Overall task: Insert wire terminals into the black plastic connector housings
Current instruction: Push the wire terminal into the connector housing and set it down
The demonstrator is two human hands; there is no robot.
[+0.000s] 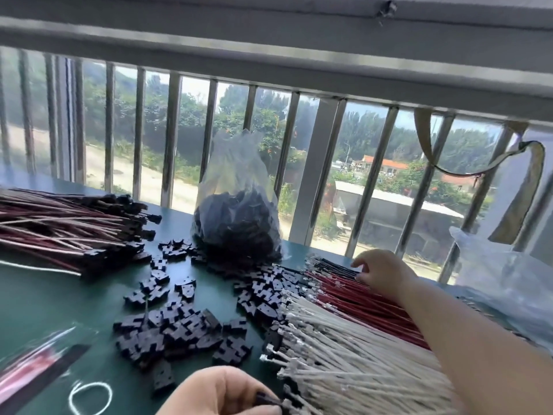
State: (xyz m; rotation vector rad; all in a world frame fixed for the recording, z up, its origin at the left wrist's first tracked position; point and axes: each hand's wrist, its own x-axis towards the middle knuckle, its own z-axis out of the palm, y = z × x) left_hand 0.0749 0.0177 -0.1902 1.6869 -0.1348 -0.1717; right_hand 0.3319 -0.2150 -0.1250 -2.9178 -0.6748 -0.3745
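Note:
Loose black connector housings (176, 327) lie scattered over the green table (54, 304). To their right lie three bundles of terminal wires: white wires (353, 354) nearest, red wires (359, 298) behind them, black wires (335, 266) farthest. My right hand (380, 269) reaches over the red bundle, its fingertips pinching at the black wires. My left hand (221, 393) is at the bottom edge, fingers closed on a black housing (266, 398) with a white wire end at it. A pile of finished assemblies (71, 229) lies at the far left.
A clear plastic bag (236, 214) of black housings stands at the back centre. Another crumpled clear bag (508, 283) sits at the right. A white loop of string (91, 396) and a packet (33, 372) lie at the front left. A barred window runs behind the table.

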